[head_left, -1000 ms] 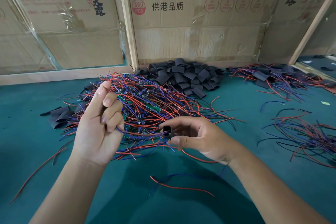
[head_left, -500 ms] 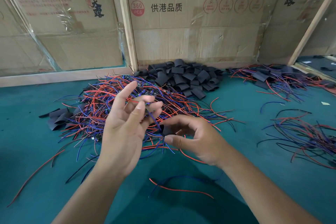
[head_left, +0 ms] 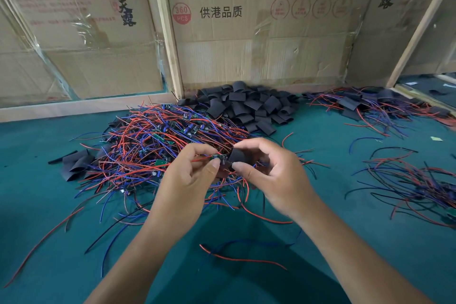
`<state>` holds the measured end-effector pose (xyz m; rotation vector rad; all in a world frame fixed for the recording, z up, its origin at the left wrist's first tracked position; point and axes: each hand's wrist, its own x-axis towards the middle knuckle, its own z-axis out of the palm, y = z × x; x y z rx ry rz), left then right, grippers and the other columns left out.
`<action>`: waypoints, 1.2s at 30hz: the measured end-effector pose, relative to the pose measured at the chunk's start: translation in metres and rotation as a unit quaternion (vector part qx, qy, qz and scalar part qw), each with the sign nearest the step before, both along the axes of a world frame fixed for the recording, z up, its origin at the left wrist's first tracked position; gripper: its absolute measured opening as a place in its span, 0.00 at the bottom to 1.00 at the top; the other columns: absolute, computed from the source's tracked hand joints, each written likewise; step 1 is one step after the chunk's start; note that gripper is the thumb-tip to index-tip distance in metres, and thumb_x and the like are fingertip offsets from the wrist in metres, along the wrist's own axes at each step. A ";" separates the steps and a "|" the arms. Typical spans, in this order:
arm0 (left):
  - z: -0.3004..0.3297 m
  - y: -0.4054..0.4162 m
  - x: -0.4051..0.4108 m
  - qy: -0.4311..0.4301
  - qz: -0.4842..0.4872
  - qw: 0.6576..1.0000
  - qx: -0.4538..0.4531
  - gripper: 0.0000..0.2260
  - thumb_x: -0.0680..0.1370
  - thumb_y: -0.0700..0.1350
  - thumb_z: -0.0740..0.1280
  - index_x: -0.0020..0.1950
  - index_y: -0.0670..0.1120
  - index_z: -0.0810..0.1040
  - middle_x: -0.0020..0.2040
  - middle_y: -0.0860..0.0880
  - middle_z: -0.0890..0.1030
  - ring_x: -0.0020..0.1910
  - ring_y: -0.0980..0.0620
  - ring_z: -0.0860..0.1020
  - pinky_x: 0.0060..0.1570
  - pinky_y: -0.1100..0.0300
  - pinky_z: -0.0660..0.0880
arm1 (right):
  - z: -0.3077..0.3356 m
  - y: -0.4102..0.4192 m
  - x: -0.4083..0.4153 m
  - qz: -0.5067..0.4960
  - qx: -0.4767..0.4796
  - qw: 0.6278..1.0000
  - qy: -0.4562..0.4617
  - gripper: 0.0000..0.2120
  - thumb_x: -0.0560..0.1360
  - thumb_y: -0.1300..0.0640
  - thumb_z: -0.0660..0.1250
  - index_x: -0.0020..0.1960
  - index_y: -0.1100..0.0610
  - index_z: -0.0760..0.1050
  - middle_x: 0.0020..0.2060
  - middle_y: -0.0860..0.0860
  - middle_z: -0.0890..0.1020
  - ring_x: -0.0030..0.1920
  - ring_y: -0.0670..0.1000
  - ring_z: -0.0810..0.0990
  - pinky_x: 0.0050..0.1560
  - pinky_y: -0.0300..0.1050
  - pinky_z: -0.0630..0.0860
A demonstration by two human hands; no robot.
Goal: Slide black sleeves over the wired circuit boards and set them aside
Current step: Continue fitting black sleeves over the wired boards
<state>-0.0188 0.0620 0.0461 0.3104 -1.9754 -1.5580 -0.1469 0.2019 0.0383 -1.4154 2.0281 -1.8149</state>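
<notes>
Sleeve (head_left: pixel 236 155), a short black tube, sits pinched between the thumb and fingers of the right hand (head_left: pixel 274 175), held above the green table (head_left: pixel 49 242). Left hand (head_left: pixel 187 180) pinches a small green board (head_left: pixel 218 157) with red and blue wires trailing from it. Board and sleeve meet end to end between the two hands, which are close together; whether the board has entered the sleeve I cannot tell.

Behind the hands spreads a large tangle (head_left: pixel 158 146) of red, blue and black wires with more green boards mixed in, too many to count. Past it, against the back wall, lies a heap of loose black sleeves (head_left: pixel 246 106), dozens at least. A few flat sleeves (head_left: pixel 76 164) lie at the left edge of the tangle. At the far right rear is a pile (head_left: pixel 370 106) of wires with black sleeves among them, and another wire bunch (head_left: pixel 414 185) lies nearer on the right. One stray red wire (head_left: pixel 241 258) lies on the table in front of the forearms.

Cardboard boxes (head_left: pixel 259 32) form the wall behind. One carries a red circle reading "360 PCS", black Chinese text "供港品质", and four red round icons too small to read.
</notes>
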 end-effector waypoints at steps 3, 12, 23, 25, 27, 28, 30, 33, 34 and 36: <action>0.001 -0.003 0.000 0.007 -0.016 1.000 0.015 0.03 0.80 0.43 0.67 0.52 0.45 0.75 0.44 0.46 0.86 0.43 0.48 0.85 0.43 0.61 0.80 | 0.004 0.004 -0.001 -0.025 0.021 0.994 0.102 0.13 0.74 0.54 0.74 0.59 0.52 0.80 0.51 0.44 0.82 0.53 0.47 0.80 0.54 0.41 0.75; 0.003 -0.001 0.002 0.042 0.005 0.999 0.001 0.06 0.75 0.49 0.70 0.47 0.48 0.80 0.36 0.53 0.81 0.33 0.56 0.78 0.37 0.67 0.75 | 0.005 0.005 0.000 -0.021 0.011 0.989 0.149 0.14 0.75 0.55 0.75 0.60 0.55 0.81 0.50 0.43 0.83 0.51 0.41 0.81 0.52 0.37 0.76; 0.006 0.004 0.002 0.059 -0.026 0.998 0.025 0.07 0.75 0.45 0.71 0.47 0.42 0.80 0.34 0.52 0.80 0.31 0.56 0.76 0.36 0.67 0.74 | 0.002 0.003 0.003 -0.007 0.004 0.988 0.156 0.15 0.75 0.55 0.75 0.60 0.55 0.81 0.50 0.45 0.83 0.50 0.43 0.82 0.50 0.45 0.79; 0.006 0.004 0.002 0.056 -0.023 0.998 0.017 0.06 0.77 0.47 0.71 0.47 0.44 0.81 0.34 0.52 0.80 0.31 0.56 0.76 0.36 0.67 0.74 | 0.002 0.002 0.002 -0.010 0.002 0.988 0.155 0.15 0.75 0.56 0.75 0.60 0.56 0.81 0.50 0.45 0.84 0.51 0.43 0.82 0.51 0.45 0.79; 0.004 0.002 0.001 0.048 -0.013 0.999 0.008 0.05 0.79 0.45 0.68 0.48 0.46 0.83 0.35 0.51 0.80 0.32 0.56 0.77 0.37 0.67 0.74 | 0.002 0.003 0.001 -0.014 0.005 0.989 0.146 0.14 0.75 0.56 0.74 0.60 0.56 0.81 0.50 0.46 0.84 0.51 0.44 0.82 0.51 0.46 0.79; 0.004 0.001 0.001 0.044 -0.010 0.999 0.008 0.05 0.80 0.42 0.67 0.49 0.46 0.83 0.35 0.51 0.81 0.32 0.55 0.77 0.37 0.66 0.75 | 0.002 0.003 0.000 -0.015 0.007 0.990 0.138 0.14 0.75 0.56 0.74 0.60 0.56 0.81 0.50 0.46 0.84 0.51 0.44 0.83 0.52 0.47 0.79; 0.004 0.001 0.000 0.042 -0.011 0.999 0.021 0.08 0.80 0.35 0.66 0.49 0.46 0.82 0.36 0.51 0.81 0.32 0.56 0.78 0.37 0.67 0.75 | 0.003 0.003 0.000 -0.014 0.012 0.991 0.131 0.14 0.76 0.55 0.74 0.60 0.56 0.81 0.50 0.46 0.84 0.51 0.46 0.83 0.51 0.49 0.79; 0.006 0.003 0.001 0.041 -0.020 0.999 0.016 0.09 0.79 0.31 0.66 0.48 0.45 0.81 0.35 0.51 0.81 0.32 0.57 0.78 0.36 0.68 0.75 | 0.003 0.003 0.002 -0.009 0.016 0.991 0.136 0.14 0.76 0.55 0.74 0.60 0.55 0.81 0.50 0.46 0.84 0.50 0.46 0.83 0.50 0.50 0.80; 0.006 0.003 0.001 0.040 -0.022 0.999 0.010 0.09 0.79 0.31 0.66 0.47 0.44 0.81 0.34 0.52 0.81 0.32 0.58 0.77 0.36 0.68 0.75 | 0.003 0.003 0.002 -0.008 0.019 0.990 0.139 0.14 0.76 0.55 0.74 0.60 0.55 0.81 0.50 0.46 0.84 0.50 0.45 0.83 0.50 0.49 0.79; 0.006 0.002 0.001 0.034 -0.022 0.999 0.001 0.09 0.79 0.31 0.66 0.47 0.44 0.81 0.33 0.52 0.81 0.31 0.59 0.77 0.36 0.69 0.74 | 0.004 0.004 0.002 -0.009 0.024 0.988 0.150 0.14 0.76 0.55 0.74 0.60 0.55 0.81 0.49 0.45 0.84 0.50 0.43 0.82 0.50 0.46 0.79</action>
